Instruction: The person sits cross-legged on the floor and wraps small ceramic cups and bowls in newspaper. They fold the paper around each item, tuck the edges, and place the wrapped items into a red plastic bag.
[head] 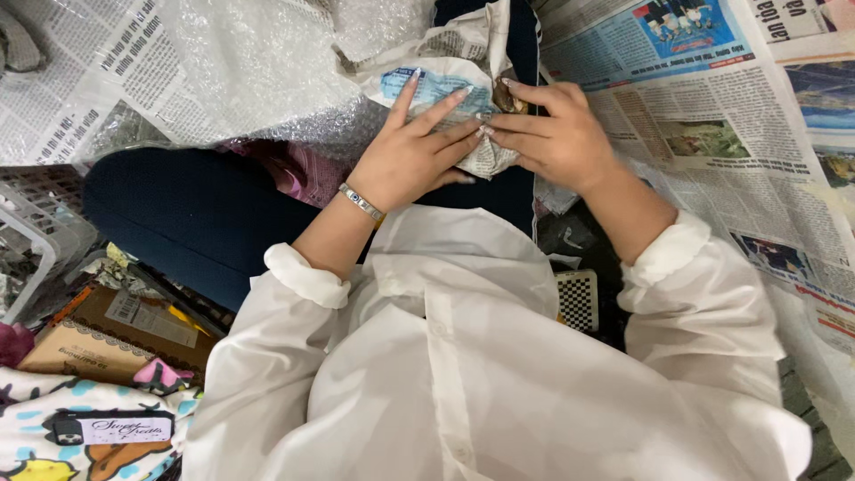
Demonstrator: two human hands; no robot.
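Two hands press on a crumpled newspaper bundle (445, 89) that sits on your lap, over your dark blue trousers (178, 223). Your left hand (410, 156) lies flat on it with the fingers (441, 111) stretched out, and your right hand (557, 134) pinches its right end, where something brown (509, 98) peeks out. Bubble wrap (258, 71) lies just left of it, and newspaper sheets (712, 107) spread out on the right.

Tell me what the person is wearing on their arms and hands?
Both arms wear loose white sleeves with gathered cuffs pushed up the forearm. The left hand has a silver bracelet at the wrist. The right hand is bare. The fingernails are long and pale.
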